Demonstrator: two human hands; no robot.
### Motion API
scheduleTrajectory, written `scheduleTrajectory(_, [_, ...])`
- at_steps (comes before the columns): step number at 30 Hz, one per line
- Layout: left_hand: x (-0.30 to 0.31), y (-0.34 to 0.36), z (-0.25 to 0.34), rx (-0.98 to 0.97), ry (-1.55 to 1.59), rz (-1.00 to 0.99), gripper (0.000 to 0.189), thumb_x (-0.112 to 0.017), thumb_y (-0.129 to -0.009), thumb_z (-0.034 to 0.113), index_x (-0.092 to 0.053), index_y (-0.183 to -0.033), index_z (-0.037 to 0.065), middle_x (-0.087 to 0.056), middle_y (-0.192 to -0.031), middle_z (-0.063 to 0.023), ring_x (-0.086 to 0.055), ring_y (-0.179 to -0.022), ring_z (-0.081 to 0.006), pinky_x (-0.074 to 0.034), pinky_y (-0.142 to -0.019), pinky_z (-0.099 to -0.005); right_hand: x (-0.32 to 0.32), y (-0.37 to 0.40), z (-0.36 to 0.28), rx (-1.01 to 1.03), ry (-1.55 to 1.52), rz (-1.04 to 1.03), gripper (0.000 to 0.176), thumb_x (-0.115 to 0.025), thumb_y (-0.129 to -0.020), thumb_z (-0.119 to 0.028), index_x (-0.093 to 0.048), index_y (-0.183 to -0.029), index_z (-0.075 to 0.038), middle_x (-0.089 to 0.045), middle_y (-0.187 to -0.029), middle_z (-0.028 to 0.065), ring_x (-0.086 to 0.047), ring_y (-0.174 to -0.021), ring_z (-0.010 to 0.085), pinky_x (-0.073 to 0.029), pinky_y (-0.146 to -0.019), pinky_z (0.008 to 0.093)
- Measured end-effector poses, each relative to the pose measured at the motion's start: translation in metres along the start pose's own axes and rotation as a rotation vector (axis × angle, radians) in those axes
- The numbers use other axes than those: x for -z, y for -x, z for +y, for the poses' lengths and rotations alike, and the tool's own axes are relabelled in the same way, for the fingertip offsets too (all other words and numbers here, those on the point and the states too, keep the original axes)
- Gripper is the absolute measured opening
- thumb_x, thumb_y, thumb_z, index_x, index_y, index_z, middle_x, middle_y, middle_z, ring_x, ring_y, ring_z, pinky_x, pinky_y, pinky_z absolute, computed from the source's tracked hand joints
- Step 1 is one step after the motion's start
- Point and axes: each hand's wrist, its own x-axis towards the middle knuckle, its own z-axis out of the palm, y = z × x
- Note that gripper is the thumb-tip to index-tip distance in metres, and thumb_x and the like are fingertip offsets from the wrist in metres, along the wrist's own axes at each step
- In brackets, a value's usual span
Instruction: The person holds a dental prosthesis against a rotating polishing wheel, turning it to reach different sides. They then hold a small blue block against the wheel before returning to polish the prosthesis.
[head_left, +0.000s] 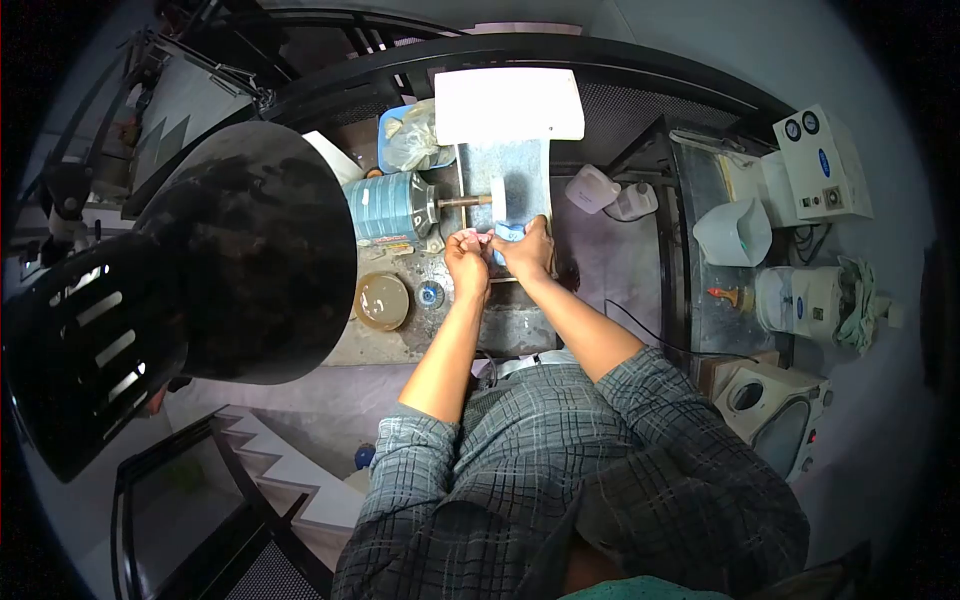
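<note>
My left hand [467, 264] is closed, its thumb and fingers pinching a small pink piece [479, 238] whose exact kind is too small to make out. Close beside it, my right hand [532, 250] is wrapped round a light-blue piece [508, 232], possibly a cloth or a block; the fingers cover part of it. Just beyond both hands is the white wheel [498, 199] on the shaft of a blue-green polishing motor [392, 207]. The wheel sits in front of a tray-like hood [508, 105] with a bright white top.
A large black lamp [250, 250] fills the left side. On the bench stand a bowl of cloudy liquid [381, 302] and a small round blue item [429, 294]. Plastic jugs [593, 189] are to the right, beside a shelf with a white pitcher [733, 233] and a gauged machine [822, 165].
</note>
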Motion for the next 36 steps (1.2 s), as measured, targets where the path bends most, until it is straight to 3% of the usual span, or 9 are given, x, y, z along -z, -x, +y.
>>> scheduleTrajectory(3, [0.002,-0.004,-0.002,-0.035,-0.008,-0.034,0.008,-0.045,-0.094,0.005,-0.045,-0.099,-0.001,-0.058,-0.085,-0.0099,-0.062,-0.089,-0.024,-0.054,-0.075,-0.0292,-0.005,-0.001,-0.003,-0.06,-0.018,0.024,0.065,-0.084,-0.055,-0.031,-0.042,-0.094,-0.002,-0.061,-0.084,0.0187,-0.062,-0.081,0.0362,-0.048,-0.072,0.043])
scheduleTrajectory(10, [0.003,-0.01,0.0,-0.027,0.01,-0.046,0.009,-0.045,-0.095,0.007,-0.046,-0.098,-0.001,-0.057,-0.086,-0.0097,-0.062,-0.09,-0.0243,-0.053,-0.077,-0.0297,-0.015,-0.004,-0.004,-0.062,-0.02,0.059,0.064,-0.084,-0.055,-0.03,-0.043,-0.094,0.0,-0.061,-0.085,0.0225,-0.062,-0.084,0.039,-0.049,-0.072,0.0454])
scheduleTrajectory(12, [0.003,-0.011,0.001,-0.001,-0.016,-0.045,0.009,-0.044,-0.093,0.003,-0.046,-0.101,-0.001,-0.057,-0.084,-0.0093,-0.061,-0.088,-0.0253,-0.052,-0.082,-0.0368,-0.016,-0.004,-0.003,-0.059,-0.001,0.09,0.064,-0.085,-0.055,-0.029,-0.043,-0.093,0.001,-0.061,-0.083,0.0224,-0.062,-0.082,0.0388,-0.049,-0.071,0.045])
scheduleTrajectory(25, [0.005,-0.015,-0.002,-0.006,0.012,-0.093,0.009,-0.044,-0.093,0.003,-0.047,-0.1,-0.001,-0.057,-0.087,-0.0096,-0.061,-0.088,-0.0236,-0.053,-0.079,-0.0344,-0.013,-0.003,-0.007,-0.086,-0.01,0.114,0.062,-0.085,-0.053,-0.035,-0.045,-0.085,0.0,-0.059,-0.077,0.0165,-0.061,-0.075,0.0323,-0.047,-0.066,0.041])
scheduleTrajectory(27, [0.007,-0.017,-0.001,-0.013,-0.013,-0.101,0.009,-0.043,-0.095,0.008,-0.046,-0.098,0.0,-0.058,-0.086,-0.0099,-0.061,-0.089,-0.0239,-0.052,-0.078,-0.0299,-0.013,-0.002,-0.008,-0.048,-0.041,0.077,0.063,-0.085,-0.055,-0.03,-0.044,-0.091,0.002,-0.061,-0.08,0.0213,-0.063,-0.077,0.0373,-0.049,-0.068,0.0438])
scheduleTrajectory(34, [0.007,-0.016,0.004,-0.025,0.008,-0.075,0.008,-0.044,-0.094,0.004,-0.047,-0.099,0.0,-0.057,-0.086,-0.0098,-0.061,-0.087,-0.0236,-0.054,-0.076,-0.0316,-0.016,-0.001,-0.012,-0.025,-0.044,0.103,0.063,-0.086,-0.054,-0.03,-0.045,-0.09,0.002,-0.062,-0.08,0.0226,-0.063,-0.078,0.0374,-0.049,-0.069,0.0433])
scheduleTrajectory(36, [0.008,-0.015,0.006,-0.024,0.031,-0.105,0.01,-0.044,-0.095,0.007,-0.046,-0.1,-0.001,-0.057,-0.087,-0.0098,-0.06,-0.09,-0.0238,-0.052,-0.081,-0.0313,-0.013,0.001,-0.014,-0.034,-0.04,0.091,0.064,-0.086,-0.053,-0.03,-0.045,-0.09,0.002,-0.062,-0.081,0.0231,-0.063,-0.079,0.0376,-0.05,-0.07,0.0432])
